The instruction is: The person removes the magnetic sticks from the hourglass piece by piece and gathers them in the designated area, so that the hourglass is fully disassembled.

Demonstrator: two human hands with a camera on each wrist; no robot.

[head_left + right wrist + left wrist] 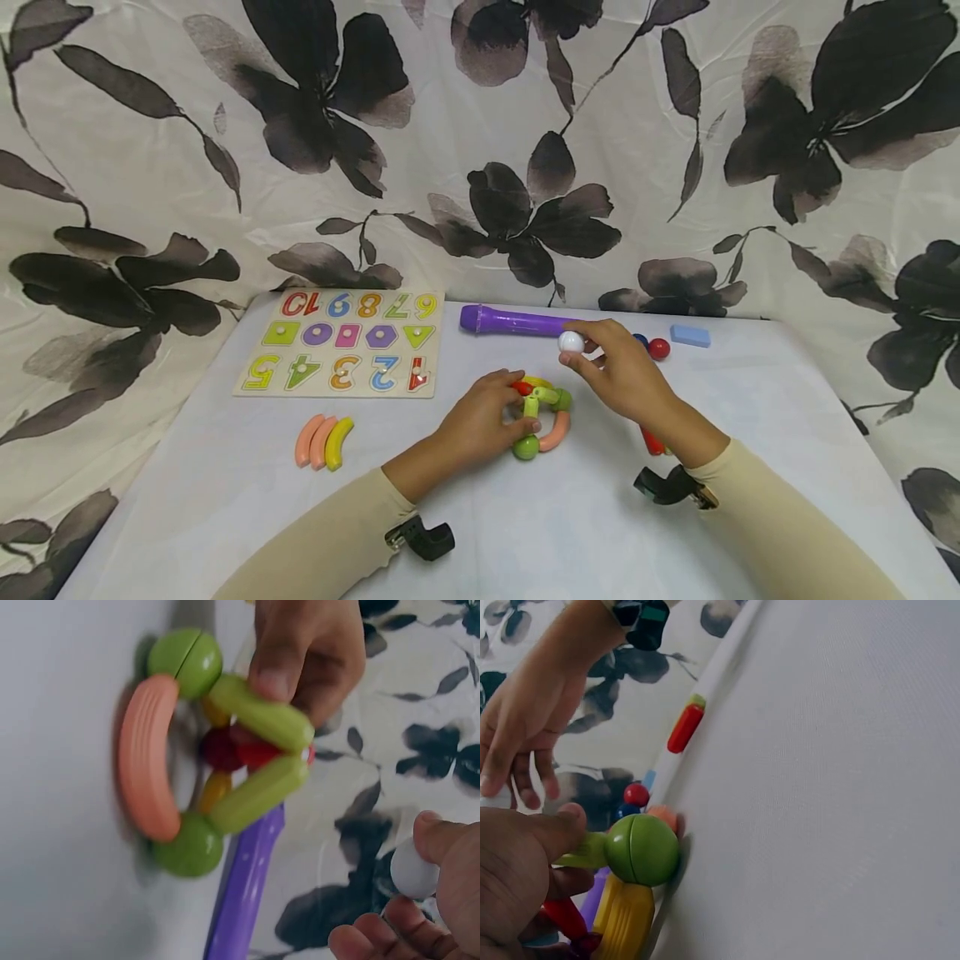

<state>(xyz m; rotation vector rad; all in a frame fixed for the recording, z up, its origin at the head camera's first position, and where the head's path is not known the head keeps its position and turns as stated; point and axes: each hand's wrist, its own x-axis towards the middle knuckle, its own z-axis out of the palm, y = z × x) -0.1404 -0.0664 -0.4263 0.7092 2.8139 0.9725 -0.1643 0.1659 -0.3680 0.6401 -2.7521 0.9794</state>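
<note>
My left hand (480,421) holds a toy frame of sticks and balls standing on the white table. Its two light green sticks (262,796) lean together at the top. Green balls (187,844) sit at their lower ends, joined by a salmon curved stick (148,757). Behind these show a red stick (566,919) and a yellow curved piece (624,919). The left thumb presses one light green stick. To the right of the frame and above the table, my right hand (630,379) pinches a white ball (571,342) between thumb and fingers.
Behind the frame lies a purple tube (513,321). A number puzzle board (307,390) is at back left, with curved sticks (339,443) before it. Toward the right are a red ball (659,349), a blue block (690,336) and a red stick (651,442). Floral cloth hangs behind.
</note>
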